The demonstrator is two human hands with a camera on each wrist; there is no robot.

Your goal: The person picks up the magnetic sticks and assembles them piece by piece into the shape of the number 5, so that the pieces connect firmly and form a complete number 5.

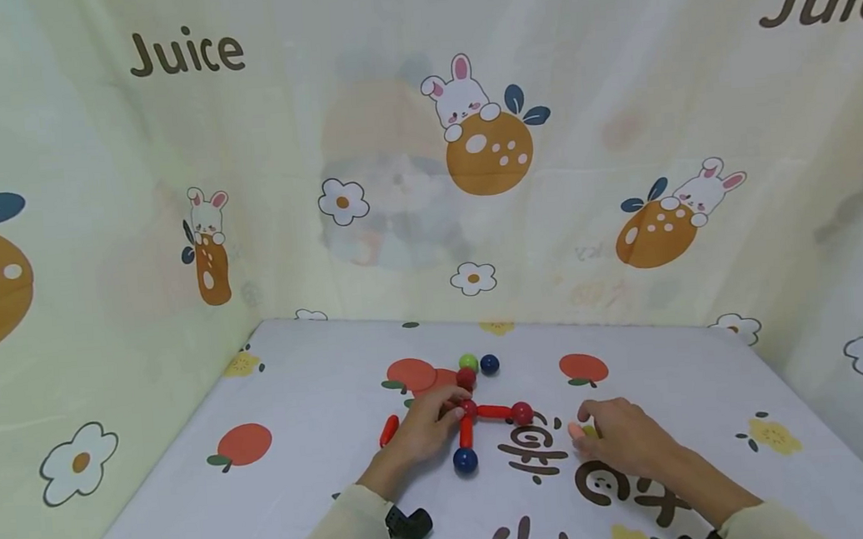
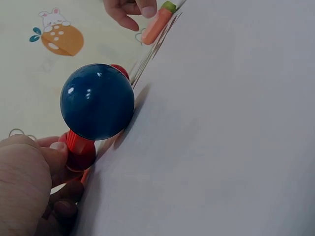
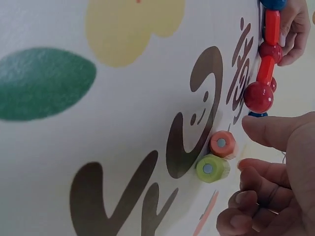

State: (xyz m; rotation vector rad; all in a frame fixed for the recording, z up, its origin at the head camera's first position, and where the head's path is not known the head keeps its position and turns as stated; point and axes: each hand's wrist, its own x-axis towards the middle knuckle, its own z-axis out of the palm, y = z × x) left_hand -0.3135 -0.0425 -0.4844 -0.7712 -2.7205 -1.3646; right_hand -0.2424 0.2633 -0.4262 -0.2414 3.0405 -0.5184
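Observation:
My left hand (image 1: 431, 426) pinches the central red ball (image 1: 469, 409) of a small ball-and-rod build between thumb and fingers. From that ball one red rod (image 1: 494, 412) runs right to a red ball (image 1: 522, 413). Another red rod (image 1: 466, 432) points toward me and ends in a dark blue ball (image 2: 97, 102). My right hand (image 1: 627, 439) hovers with thumb and forefinger spread beside two short rods. These, an orange rod (image 3: 222, 143) and a light green rod (image 3: 211, 168), lie side by side with silvery discs in their ends.
Beyond the left hand are a dark red ball (image 1: 466, 378), a light green ball (image 1: 468, 362) and a dark blue ball (image 1: 489, 364). A loose red rod (image 1: 388, 430) lies left of the left hand. Printed curtains surround the white patterned tabletop (image 1: 193, 520).

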